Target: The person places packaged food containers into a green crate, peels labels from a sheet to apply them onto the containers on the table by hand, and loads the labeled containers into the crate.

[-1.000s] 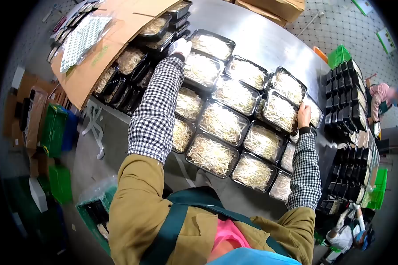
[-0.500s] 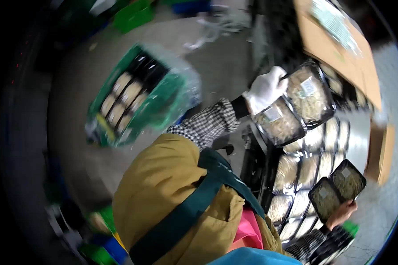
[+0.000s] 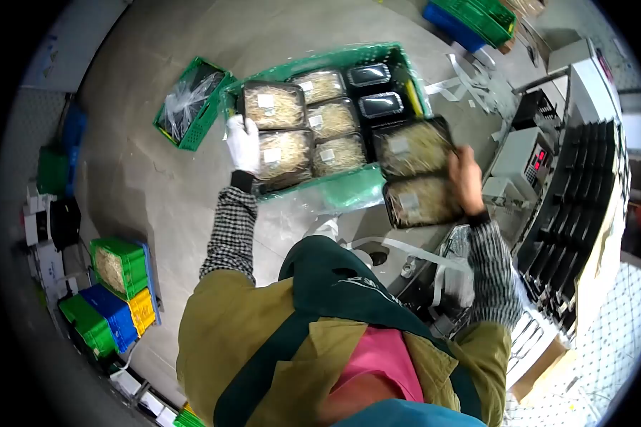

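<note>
My left hand [image 3: 243,144], in a white glove, is closed on the left edge of two wrapped black trays of pale sprout-like strands [image 3: 283,152]. They are over the left end of a green crate [image 3: 320,53] lined with clear green plastic. Beside them in the crate, several similar trays [image 3: 332,118] form a column. Dark trays [image 3: 381,104] lie at the crate's right end. My bare right hand [image 3: 466,181] grips the right edge of two more wrapped trays [image 3: 414,148] just outside the crate's near right corner. White labels show on the trays.
A smaller green crate [image 3: 192,107] with plastic stands left on the floor. On the right are a machine with a red display [image 3: 530,160] and a rack of black trays [image 3: 570,213]. Coloured crates [image 3: 110,317] sit lower left; white strapping [image 3: 470,78] lies upper right.
My body has turned from the table of trays to the green crate. Both hands have carried their paired trays there, the left over the crate, the right beside its corner.
</note>
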A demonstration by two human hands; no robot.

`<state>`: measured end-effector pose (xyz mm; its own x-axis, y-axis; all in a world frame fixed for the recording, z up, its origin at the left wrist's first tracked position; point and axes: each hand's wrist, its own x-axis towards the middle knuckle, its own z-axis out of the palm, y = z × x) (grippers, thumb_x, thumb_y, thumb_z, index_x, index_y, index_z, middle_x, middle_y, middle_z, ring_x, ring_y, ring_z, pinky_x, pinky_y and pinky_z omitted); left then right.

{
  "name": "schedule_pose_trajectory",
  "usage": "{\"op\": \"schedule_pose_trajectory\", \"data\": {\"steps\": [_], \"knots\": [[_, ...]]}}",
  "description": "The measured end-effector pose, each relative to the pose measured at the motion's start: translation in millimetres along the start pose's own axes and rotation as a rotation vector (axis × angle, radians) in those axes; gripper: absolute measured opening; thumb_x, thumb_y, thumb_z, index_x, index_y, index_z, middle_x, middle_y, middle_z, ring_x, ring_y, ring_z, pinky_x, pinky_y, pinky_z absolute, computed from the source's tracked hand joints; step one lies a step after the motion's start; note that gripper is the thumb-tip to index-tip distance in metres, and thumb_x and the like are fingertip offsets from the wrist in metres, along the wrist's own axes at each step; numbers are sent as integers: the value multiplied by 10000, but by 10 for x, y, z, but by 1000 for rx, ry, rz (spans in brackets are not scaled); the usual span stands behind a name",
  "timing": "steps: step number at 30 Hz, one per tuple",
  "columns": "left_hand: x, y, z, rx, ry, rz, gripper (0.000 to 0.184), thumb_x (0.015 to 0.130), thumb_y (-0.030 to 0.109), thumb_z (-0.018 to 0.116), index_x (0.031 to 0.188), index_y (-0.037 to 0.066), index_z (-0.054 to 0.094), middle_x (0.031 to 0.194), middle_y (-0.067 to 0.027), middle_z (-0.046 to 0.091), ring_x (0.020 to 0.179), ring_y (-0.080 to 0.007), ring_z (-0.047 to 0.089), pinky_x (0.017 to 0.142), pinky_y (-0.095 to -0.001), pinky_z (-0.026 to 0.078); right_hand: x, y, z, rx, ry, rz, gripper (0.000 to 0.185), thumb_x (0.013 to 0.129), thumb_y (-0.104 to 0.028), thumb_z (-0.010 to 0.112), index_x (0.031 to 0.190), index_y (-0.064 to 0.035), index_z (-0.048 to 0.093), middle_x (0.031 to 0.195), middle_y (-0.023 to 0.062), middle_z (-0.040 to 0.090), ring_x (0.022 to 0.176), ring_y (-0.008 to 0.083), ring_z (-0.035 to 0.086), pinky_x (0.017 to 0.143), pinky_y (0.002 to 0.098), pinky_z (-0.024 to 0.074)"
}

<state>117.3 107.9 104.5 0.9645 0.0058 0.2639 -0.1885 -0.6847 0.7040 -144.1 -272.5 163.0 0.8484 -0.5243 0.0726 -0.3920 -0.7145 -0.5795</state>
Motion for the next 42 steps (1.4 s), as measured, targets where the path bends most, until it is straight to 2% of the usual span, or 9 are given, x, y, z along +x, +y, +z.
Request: {"op": "schedule_pose_trajectory", "data": {"steps": [4, 13, 17, 21, 27, 33, 37, 38, 42], "knots": [[500, -386, -271, 89, 34, 16, 166, 890, 218, 540, 951, 65, 522, 733, -193, 618, 691, -385, 613, 589, -443, 469, 1280, -716, 932, -263, -33, -560, 182, 871, -141, 474, 981, -17, 401, 750, 226, 582, 647, 423, 584, 543, 511, 450], [237, -523, -840, 41, 88, -300, 211, 893, 205, 573, 990, 19, 544, 732, -91, 617, 645, -181, 596, 610, -324, 479, 1673, -1886, 3033, -620, 107, -477, 189, 764, -68, 575, 914, -54, 460, 791, 89, 541, 641, 241, 641, 471, 350, 518], [129, -628, -744, -35, -37, -287, 186, 908, 199, 562, 985, 34, 526, 746, -61, 599, 650, -136, 576, 604, -292, 475, 1531, -1784, 3573, -30, -117, -471, 279, 769, -43, 589, 1036, -33, 508, 938, 139, 546, 886, 318, 597, 747, 389, 500], [107, -573, -609, -118, -257, -233, 143, 921, 148, 537, 986, 24, 508, 778, -34, 567, 661, -101, 535, 619, -260, 460, 1695, -1952, 2997, 538, -619, -264, 619, 845, -354, 654, 1304, -6, 427, 1264, 192, 508, 1186, 282, 496, 983, 374, 412], [77, -254, -300, -474, -508, -138, 268, 872, 83, 613, 1119, 33, 521, 794, 22, 573, 663, -46, 510, 588, -190, 427, 1768, -1974, 2225, 466, -1420, -130, 721, 780, -356, 731, 1315, 18, 428, 1118, 134, 603, 1006, 187, 547, 904, 298, 437], [224, -427, -423, -759, -394, -320, 493, 859, 25, 628, 1317, 2, 445, 939, -20, 611, 665, -50, 509, 627, -176, 458, 768, -1575, 1653, -113, -539, -739, 878, 655, -336, 789, 1369, -74, 352, 1266, 172, 437, 1179, 365, 418, 960, 467, 374], [290, -448, -381, -654, -342, 49, 403, 867, 16, 617, 1257, 4, 517, 1205, -72, 569, 700, -44, 540, 610, -185, 481, 378, -1648, 1804, 101, -551, -682, 967, 605, -352, 810, 1371, -33, 313, 1365, 211, 335, 1257, 382, 345, 1042, 465, 301], [309, -340, -360, -549, -295, 139, 403, 845, 20, 643, 1237, 26, 546, 967, -27, 649, 636, -62, 544, 587, -198, 476, 456, -1804, 1829, 108, -523, -680, 963, 611, -351, 806, 1369, -25, 310, 1376, 215, 324, 1265, 387, 336, 1050, 457, 298], [434, -143, -209, -595, -258, 328, 301, 891, 132, 616, 1172, 31, 587, 983, -73, 673, 666, -94, 609, 600, -228, 500, 821, -2150, 2283, 260, -609, -592, 877, 643, -309, 784, 1344, -25, 341, 1249, 202, 452, 1178, 353, 428, 989, 441, 356]]}}
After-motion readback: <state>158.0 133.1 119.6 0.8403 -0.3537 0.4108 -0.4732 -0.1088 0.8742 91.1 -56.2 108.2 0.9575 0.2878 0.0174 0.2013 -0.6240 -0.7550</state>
